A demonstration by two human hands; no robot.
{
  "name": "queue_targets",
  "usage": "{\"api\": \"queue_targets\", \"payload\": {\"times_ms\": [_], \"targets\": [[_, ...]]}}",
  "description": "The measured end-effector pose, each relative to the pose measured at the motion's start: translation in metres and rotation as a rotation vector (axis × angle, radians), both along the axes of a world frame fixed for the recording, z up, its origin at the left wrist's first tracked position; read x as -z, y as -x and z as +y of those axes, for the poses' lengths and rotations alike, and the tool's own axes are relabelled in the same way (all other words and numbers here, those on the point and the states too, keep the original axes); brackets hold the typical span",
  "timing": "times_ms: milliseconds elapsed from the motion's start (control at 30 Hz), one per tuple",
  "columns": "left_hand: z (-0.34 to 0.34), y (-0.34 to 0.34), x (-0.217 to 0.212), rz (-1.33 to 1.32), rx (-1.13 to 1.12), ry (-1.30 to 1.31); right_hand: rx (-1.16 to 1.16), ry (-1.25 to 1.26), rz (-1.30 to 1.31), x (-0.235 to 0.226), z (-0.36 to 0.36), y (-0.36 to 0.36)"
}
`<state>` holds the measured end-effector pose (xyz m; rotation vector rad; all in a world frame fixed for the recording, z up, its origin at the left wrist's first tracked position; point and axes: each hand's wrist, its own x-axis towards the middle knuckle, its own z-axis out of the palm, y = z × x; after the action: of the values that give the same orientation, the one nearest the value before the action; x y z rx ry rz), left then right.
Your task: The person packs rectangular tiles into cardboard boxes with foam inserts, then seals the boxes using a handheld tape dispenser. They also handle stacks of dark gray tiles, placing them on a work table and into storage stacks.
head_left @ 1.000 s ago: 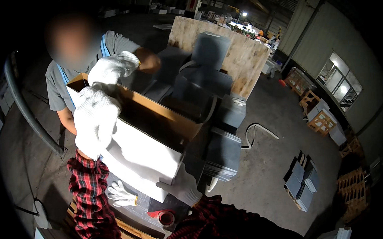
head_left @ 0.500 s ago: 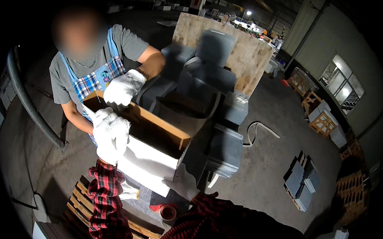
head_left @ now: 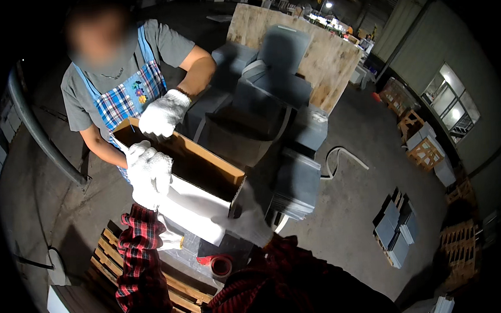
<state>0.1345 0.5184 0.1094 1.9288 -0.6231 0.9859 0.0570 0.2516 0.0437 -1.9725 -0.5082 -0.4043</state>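
Observation:
A long, open-topped cardboard box [head_left: 188,203], white outside and brown inside, stands in front of me. My left hand [head_left: 149,175], in a white knitted glove, is closed over the near wall's rim towards the left end. My right hand [head_left: 247,219], gloved too, grips the box's near right corner, thumb on the white face and fingers along the end wall. Across from me a co-worker's gloved hand [head_left: 165,112] reaches over the far rim. The co-worker's other hand is hidden behind the box and my left hand. The box's inside is dark.
Below the box lie a white glove [head_left: 171,238] with a yellow edge and a red tape roll [head_left: 220,266]. Grey slab stacks [head_left: 294,191] stand to the right, before a plywood board [head_left: 330,63]. A wooden pallet [head_left: 106,252] is at lower left; a metal pipe [head_left: 40,132] curves beyond.
My right hand has shifted up and right along the box's end. My left hand keeps its hold on the rim. The co-worker's hand stays at the far wall. The view has shifted slightly.

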Motion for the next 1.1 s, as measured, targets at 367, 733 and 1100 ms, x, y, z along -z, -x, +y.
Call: {"api": "queue_targets", "payload": {"times_ms": [367,733,1100], "targets": [[0.006,-0.003,0.077,-0.229,-0.114,-0.338,-0.003,-0.068,-0.355,0.015,0.037,-0.023],[-0.010,-0.001,0.162,0.305,-0.227,0.140,-0.331,0.026,0.152,0.042,-0.018,-0.018],[-0.020,0.046,0.156,0.213,-0.136,0.190,-0.190,-0.142,0.609,0.069,-0.005,-0.038]]}}
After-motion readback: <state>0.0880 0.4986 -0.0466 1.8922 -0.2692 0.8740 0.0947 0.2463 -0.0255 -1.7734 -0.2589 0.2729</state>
